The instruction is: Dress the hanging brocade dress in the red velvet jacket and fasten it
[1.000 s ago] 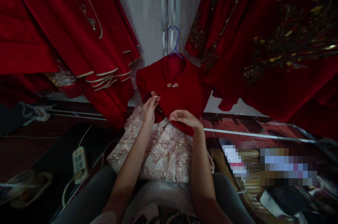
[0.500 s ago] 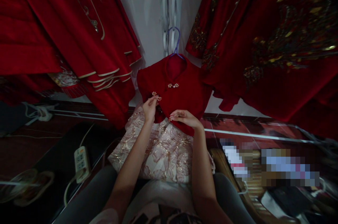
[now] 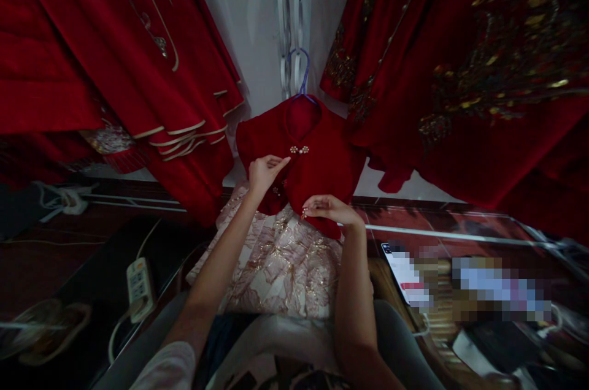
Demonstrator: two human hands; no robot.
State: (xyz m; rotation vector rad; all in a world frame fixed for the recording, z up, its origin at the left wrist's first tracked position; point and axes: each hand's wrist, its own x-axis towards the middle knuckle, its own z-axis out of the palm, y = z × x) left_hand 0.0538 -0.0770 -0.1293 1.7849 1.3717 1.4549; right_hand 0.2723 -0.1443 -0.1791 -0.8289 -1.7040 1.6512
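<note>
A: Where are we seeing the top (image 3: 324, 172)?

B: We're seeing it hanging from a purple hanger (image 3: 306, 71), straight ahead of both hands, with the pale skirt (image 3: 276, 276) spreading out below them.

A: And what are we doing with the left hand (image 3: 264, 175)?

B: We're bringing its thumb and fingers together at the front of the top, just below the neck clasp (image 3: 299, 150). We aren't managing to tell whether they're gripping any cloth. Another clasp (image 3: 277, 191) is showing just under that hand.

A: What about the right hand (image 3: 334, 211)?

B: We're pinching the lower front edge of the top with it, fingers nearly closed, and a beaded clasp (image 3: 304, 214) is peeking out at the fingertips. We're holding this hand lower than the left one.

A: What else are we noticing?

B: Red garments (image 3: 151, 65) are hanging beyond the left hand and gold-trimmed ones (image 3: 469, 157) beyond the right. A power strip (image 3: 140, 289) is lying well to the left of the left hand, and a partly blurred phone (image 3: 399, 270) is lying to the right of the right hand.
</note>
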